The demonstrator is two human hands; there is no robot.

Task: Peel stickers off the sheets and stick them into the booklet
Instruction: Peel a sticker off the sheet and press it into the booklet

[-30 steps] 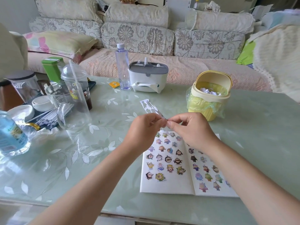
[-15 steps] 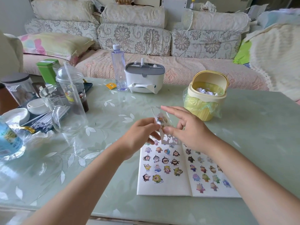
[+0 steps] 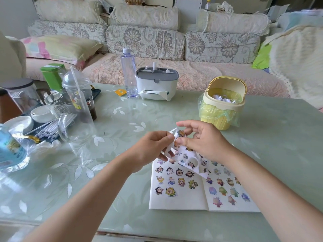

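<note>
One sticker sheet (image 3: 189, 162) in pinching fingers (image 3: 182, 142) of left hand (image 3: 150, 149) and right hand (image 3: 205, 139), over the booklet (image 3: 176, 200).

Only the person's arms and hands show. The left forearm (image 3: 97, 189) and the right forearm (image 3: 262, 186) are bare along all of their visible length, from the wrist back to the lower edge of the view; whatever clothing is worn lies out of sight. The left hand (image 3: 150, 149) and the right hand (image 3: 206, 140) are bare as well, smooth, with rounded knuckles and fairly short fingers. On the right hand the thumb (image 3: 181, 142) appears to carry a short, plain nail trimmed close to the tip; the other nails are too small or turned away to judge. The wide lens swells both forearms toward the near edge, so they look thicker there than at the wrists.
</note>
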